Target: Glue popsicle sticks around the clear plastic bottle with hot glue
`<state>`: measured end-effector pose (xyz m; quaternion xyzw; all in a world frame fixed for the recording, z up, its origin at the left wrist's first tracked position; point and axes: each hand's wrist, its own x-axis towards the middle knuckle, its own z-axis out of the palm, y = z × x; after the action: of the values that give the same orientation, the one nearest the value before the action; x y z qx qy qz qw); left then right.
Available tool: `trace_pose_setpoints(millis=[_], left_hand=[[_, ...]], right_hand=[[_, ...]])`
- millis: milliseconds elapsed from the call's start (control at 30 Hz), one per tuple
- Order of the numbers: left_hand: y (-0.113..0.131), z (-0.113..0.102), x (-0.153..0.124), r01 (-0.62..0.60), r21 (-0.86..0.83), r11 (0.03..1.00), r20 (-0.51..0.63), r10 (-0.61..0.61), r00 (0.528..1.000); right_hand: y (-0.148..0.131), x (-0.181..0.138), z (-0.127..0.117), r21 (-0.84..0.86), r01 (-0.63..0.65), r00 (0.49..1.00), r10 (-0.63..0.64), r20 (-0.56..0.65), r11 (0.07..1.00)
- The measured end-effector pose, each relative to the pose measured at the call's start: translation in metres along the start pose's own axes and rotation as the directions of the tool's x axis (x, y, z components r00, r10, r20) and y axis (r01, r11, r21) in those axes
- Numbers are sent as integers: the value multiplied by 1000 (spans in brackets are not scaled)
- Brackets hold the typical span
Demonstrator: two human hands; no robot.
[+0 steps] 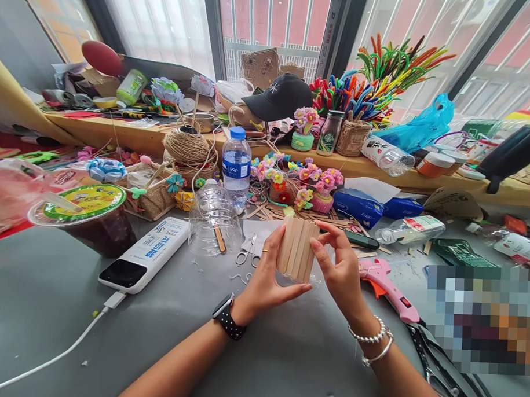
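Observation:
Between my hands, above the grey table, is a small holder of upright wooden craft sticks set side by side. Clear plastic shows at its lower edge. My left hand grips its left side, with the thumb beneath it. At the right edge, the thumb and fingertips of my right hand pinch a stick of the holder. A pink glue gun lies just right of my right hand. Scissors with white handles lie behind my left hand, beside a cut clear plastic bottle with a craft stick by it.
A white power bank with a cable and a lidded drink cup stand at left. Behind are a water bottle, twine, loose craft sticks and a tissue pack. Black-handled tools lie at right.

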<state>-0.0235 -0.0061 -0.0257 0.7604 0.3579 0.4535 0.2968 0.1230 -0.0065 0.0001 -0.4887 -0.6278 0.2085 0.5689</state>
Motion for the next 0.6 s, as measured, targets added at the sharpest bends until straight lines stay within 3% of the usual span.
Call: trace_pose_setpoints(millis=[367, 600], left_hand=[[0, 0, 0, -3, -23, 1000, -1, 3, 1000], [0, 0, 0, -7, -32, 999, 2, 7, 1000]], right_hand=[[-1, 1, -1, 0, 9, 999, -9, 31, 1000], [-3, 1, -5, -95, 61, 995, -53, 83, 994]])
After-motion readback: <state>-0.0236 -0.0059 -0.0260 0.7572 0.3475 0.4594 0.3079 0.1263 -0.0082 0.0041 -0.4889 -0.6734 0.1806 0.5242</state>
